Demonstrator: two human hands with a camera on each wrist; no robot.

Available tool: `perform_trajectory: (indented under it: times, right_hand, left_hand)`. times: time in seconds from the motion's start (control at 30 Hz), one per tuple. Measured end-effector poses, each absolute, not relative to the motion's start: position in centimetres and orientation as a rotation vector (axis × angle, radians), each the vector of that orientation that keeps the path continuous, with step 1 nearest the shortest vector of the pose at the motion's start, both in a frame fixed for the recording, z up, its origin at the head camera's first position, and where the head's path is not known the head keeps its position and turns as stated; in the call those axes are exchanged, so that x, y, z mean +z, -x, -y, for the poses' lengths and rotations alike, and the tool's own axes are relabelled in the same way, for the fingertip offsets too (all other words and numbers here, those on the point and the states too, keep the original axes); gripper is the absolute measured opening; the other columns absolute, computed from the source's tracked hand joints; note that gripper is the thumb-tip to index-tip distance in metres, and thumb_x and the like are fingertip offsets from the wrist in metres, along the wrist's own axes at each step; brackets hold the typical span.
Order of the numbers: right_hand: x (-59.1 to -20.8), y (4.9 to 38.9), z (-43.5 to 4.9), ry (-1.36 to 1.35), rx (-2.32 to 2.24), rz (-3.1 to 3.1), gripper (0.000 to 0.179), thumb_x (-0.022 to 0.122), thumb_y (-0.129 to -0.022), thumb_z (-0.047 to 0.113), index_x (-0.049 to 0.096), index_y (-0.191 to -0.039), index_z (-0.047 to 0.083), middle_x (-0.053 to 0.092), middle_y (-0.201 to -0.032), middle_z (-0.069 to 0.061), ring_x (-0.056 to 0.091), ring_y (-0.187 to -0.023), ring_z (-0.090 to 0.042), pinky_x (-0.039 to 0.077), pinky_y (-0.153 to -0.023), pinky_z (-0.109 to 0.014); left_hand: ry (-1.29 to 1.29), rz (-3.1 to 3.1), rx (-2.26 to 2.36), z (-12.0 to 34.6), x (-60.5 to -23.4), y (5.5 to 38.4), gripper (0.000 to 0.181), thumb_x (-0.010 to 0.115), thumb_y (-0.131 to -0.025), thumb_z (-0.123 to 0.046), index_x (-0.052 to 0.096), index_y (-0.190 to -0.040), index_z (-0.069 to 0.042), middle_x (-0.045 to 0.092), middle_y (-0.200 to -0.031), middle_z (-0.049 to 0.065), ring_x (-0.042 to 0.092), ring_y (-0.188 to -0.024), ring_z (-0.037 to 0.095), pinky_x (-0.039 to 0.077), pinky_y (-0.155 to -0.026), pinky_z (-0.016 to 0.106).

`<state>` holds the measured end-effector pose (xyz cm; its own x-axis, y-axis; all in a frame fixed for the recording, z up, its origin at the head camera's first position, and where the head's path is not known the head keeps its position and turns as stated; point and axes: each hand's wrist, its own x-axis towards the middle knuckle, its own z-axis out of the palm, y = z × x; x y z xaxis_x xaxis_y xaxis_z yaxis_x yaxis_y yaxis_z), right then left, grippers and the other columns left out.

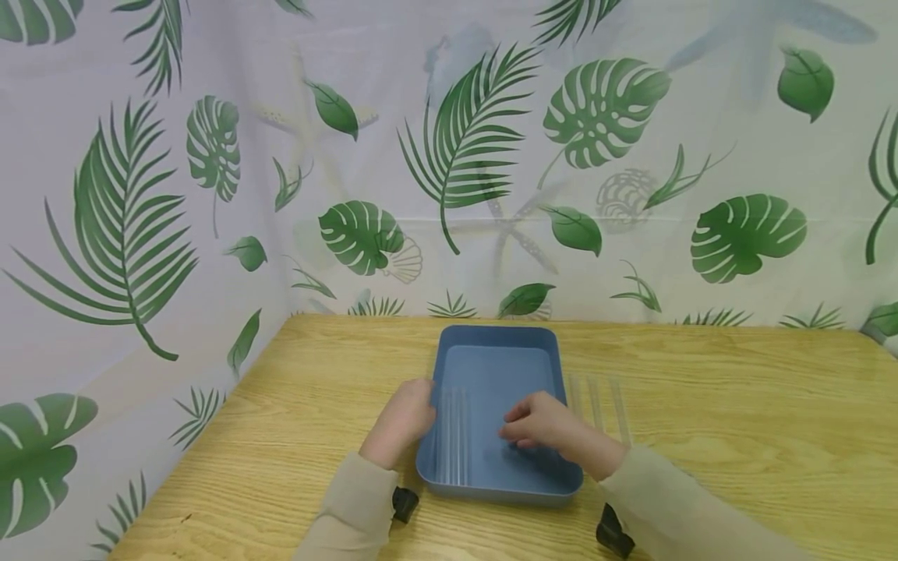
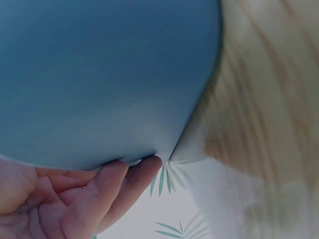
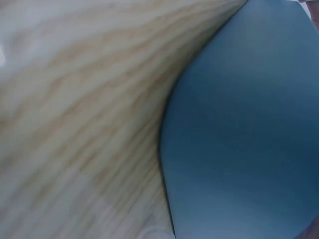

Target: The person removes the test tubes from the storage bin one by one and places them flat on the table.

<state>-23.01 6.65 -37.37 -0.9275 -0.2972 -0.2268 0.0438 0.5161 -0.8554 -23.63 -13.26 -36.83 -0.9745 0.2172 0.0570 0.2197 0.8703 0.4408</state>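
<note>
A blue rectangular tray lies on the wooden table in the head view. Inside it, along the left side, several clear straight tubes lie side by side. My left hand holds the tray's left rim; the left wrist view shows its fingertips against the outer wall. Over the tray's right half hovers my right hand, fingers loosely bent, with nothing visible between them. Just right of the tray, more clear tubes lie on the table, partly hidden by the right hand and forearm. The right wrist view shows mostly tray wall and table.
The light wood table extends on both sides of the tray. A white cloth with green leaf prints hangs behind the table and along its left. Black wrist straps show below both sleeves.
</note>
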Motion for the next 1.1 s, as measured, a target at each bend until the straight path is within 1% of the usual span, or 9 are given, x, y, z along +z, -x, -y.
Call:
perform_trajectory:
  times: [0.17, 0.3, 0.4, 0.67, 0.93, 1.03, 1.1]
  right_hand:
    - [-37.9, 23.2, -6.2, 0.194, -1.391, -2.389, 0.035, 0.065, -0.074, 0.004, 0.056, -0.102, -0.015, 0.059, -0.091, -0.014, 0.060, -0.076, -0.021, 0.050, -0.067, -0.031]
    - [-38.1, 23.1, -5.7, 0.198, -1.395, -2.377, 0.034, 0.065, -0.074, 0.003, 0.056, -0.101, -0.015, 0.059, -0.092, -0.015, 0.061, -0.076, -0.022, 0.050, -0.066, -0.031]
    - [-38.0, 23.0, -5.3, 0.184, -1.393, -2.373, 0.034, 0.065, -0.074, 0.003, 0.056, -0.102, -0.015, 0.059, -0.092, -0.015, 0.061, -0.077, -0.022, 0.050, -0.066, -0.030]
    - [-38.1, 23.1, -4.2, 0.159, -1.376, -2.388, 0.033, 0.066, -0.074, 0.003, 0.057, -0.101, -0.013, 0.059, -0.091, -0.014, 0.061, -0.075, -0.020, 0.050, -0.065, -0.029]
    - [-37.9, 23.0, -3.4, 0.168, -1.374, -2.389, 0.032, 0.066, -0.074, 0.003, 0.057, -0.099, -0.014, 0.060, -0.088, -0.013, 0.061, -0.074, -0.021, 0.050, -0.064, -0.030]
    - [-37.9, 23.0, -3.1, 0.174, -1.372, -2.393, 0.032, 0.066, -0.073, 0.003, 0.057, -0.099, -0.013, 0.060, -0.087, -0.013, 0.061, -0.072, -0.020, 0.050, -0.064, -0.030]
    - [-38.0, 23.1, -2.9, 0.177, -1.370, -2.402, 0.032, 0.067, -0.073, 0.003, 0.058, -0.099, -0.013, 0.060, -0.086, -0.012, 0.060, -0.071, -0.019, 0.050, -0.063, -0.030]
  left_hand:
    - [0.347, 3.037, -0.746, 13.3, -36.8, 23.6, 0.034, 0.043, -0.079, 0.011, 0.052, -0.111, 0.013, 0.055, -0.108, 0.024, 0.054, -0.088, 0.025, 0.045, -0.074, 0.038]
    - [0.348, 3.029, -0.759, 13.3, -36.9, 23.6, 0.033, 0.042, -0.079, 0.011, 0.053, -0.110, 0.013, 0.057, -0.103, 0.022, 0.052, -0.078, 0.021, 0.045, -0.069, 0.035]
    - [0.349, 3.025, -0.746, 13.3, -36.9, 23.6, 0.032, 0.043, -0.079, 0.011, 0.053, -0.110, 0.013, 0.057, -0.102, 0.022, 0.050, -0.076, 0.020, 0.045, -0.068, 0.035]
    - [0.366, 3.026, -0.727, 13.4, -36.8, 23.6, 0.034, 0.043, -0.078, 0.012, 0.052, -0.111, 0.014, 0.056, -0.105, 0.024, 0.052, -0.081, 0.022, 0.045, -0.071, 0.036]
    - [0.371, 2.997, -0.687, 13.4, -36.9, 23.6, 0.029, 0.045, -0.077, 0.012, 0.056, -0.103, 0.012, 0.059, -0.092, 0.021, 0.053, -0.074, 0.021, 0.045, -0.065, 0.035]
    - [0.368, 2.997, -0.683, 13.4, -36.9, 23.6, 0.028, 0.045, -0.076, 0.011, 0.057, -0.102, 0.012, 0.060, -0.091, 0.020, 0.051, -0.072, 0.020, 0.044, -0.064, 0.034]
    - [0.369, 2.995, -0.690, 13.4, -36.9, 23.6, 0.025, 0.045, -0.076, 0.012, 0.058, -0.098, 0.011, 0.059, -0.087, 0.019, 0.050, -0.069, 0.019, 0.044, -0.061, 0.034]
